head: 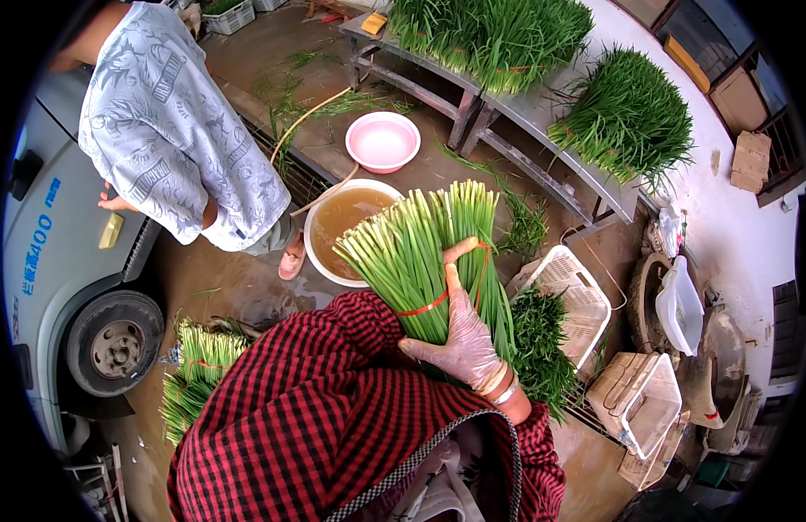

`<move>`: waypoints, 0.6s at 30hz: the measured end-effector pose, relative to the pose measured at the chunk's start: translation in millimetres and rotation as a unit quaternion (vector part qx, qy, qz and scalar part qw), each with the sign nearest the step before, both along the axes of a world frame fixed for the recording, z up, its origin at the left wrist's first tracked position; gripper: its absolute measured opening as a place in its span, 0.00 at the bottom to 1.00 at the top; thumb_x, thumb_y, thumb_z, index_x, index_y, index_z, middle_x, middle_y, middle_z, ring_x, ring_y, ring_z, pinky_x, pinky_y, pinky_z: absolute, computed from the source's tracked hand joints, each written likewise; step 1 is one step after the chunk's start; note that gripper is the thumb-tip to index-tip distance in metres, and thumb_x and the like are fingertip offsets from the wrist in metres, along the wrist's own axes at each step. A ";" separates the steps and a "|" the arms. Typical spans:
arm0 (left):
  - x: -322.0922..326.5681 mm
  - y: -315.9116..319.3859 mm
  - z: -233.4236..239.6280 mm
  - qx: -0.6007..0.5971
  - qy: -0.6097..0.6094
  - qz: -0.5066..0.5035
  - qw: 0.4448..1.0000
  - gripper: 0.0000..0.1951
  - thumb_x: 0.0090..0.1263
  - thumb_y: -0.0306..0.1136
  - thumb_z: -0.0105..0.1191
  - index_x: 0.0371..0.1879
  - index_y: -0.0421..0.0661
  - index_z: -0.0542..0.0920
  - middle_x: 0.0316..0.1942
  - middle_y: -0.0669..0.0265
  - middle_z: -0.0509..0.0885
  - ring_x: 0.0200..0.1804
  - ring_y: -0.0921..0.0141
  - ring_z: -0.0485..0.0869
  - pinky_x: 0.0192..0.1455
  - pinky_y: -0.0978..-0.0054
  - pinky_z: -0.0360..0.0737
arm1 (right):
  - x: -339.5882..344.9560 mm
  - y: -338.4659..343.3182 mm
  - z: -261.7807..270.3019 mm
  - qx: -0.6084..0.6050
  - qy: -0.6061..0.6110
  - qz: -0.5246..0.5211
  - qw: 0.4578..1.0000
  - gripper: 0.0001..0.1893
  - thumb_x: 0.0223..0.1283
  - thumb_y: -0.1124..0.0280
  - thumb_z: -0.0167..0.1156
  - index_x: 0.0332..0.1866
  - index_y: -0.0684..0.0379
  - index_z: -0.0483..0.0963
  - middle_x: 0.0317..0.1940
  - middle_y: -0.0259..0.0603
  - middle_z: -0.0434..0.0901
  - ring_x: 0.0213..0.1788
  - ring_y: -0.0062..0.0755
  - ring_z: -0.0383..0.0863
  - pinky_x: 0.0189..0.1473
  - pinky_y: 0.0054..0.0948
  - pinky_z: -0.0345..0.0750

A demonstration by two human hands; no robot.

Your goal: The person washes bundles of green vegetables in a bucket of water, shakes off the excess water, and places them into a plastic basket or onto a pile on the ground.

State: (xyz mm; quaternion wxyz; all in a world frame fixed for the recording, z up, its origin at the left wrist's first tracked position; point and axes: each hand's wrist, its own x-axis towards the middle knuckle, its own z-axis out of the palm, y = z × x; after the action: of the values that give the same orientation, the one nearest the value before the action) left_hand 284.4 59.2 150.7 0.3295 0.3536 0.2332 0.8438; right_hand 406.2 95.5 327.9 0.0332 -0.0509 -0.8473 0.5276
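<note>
My right hand (460,342), in a thin translucent glove with a bare-looking fingertip, is closed around green garlic chives. Two bunches lie side by side in this grip: a left bunch (396,261) and a right bunch (471,209). Their pale cut ends point up and away from me, and orange-red bands tie them. The checked left sleeve (292,365) reaches under the left bunch. My left hand is out of view, hidden by the sleeve and the chives. Just beyond the bunches stands a white-rimmed basin (331,225) of murky brown water.
A pink basin (383,140) stands farther off. Metal tables (527,124) carry banded chives (625,114). White plastic crates (572,293) lie at right beside loose greens (540,346). More bunches (204,365) lie at left near a truck wheel (116,346). Another person (175,130) stands ahead left.
</note>
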 end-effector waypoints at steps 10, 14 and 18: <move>-99.7 -24.6 60.8 -0.238 -0.335 0.026 0.911 0.23 0.65 0.45 0.52 0.55 0.44 0.71 0.47 0.63 0.79 0.48 0.70 0.78 0.52 0.70 0.75 | -49.6 40.9 -7.8 -0.258 0.033 -0.113 0.959 0.49 0.43 0.81 0.66 0.70 0.62 0.43 0.61 0.40 0.62 0.60 0.30 0.64 0.60 0.29 0.65; -141.4 -55.6 73.7 -0.199 -0.294 -0.087 0.931 0.28 0.61 0.49 0.56 0.55 0.43 0.70 0.49 0.62 0.78 0.48 0.68 0.78 0.53 0.69 0.75 | -55.7 84.2 -10.1 -0.317 0.067 -0.221 0.920 0.34 0.48 0.79 0.61 0.63 0.60 0.58 0.49 0.35 0.72 0.44 0.21 0.72 0.47 0.20 0.70; -151.5 -55.4 71.6 -0.158 -0.284 -0.146 0.934 0.32 0.63 0.53 0.52 0.58 0.40 0.67 0.52 0.58 0.76 0.50 0.67 0.78 0.53 0.67 0.75 | -92.0 89.1 -37.8 -0.339 0.026 -0.244 0.908 0.38 0.50 0.76 0.62 0.67 0.59 0.52 0.50 0.34 0.71 0.46 0.23 0.71 0.51 0.23 0.70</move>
State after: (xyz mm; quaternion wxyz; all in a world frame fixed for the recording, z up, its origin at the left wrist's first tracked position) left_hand 133.0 3.8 222.3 0.5529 0.0726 0.2061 0.8041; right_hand 314.2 184.6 290.1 0.1641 -0.2503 -0.5773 0.7597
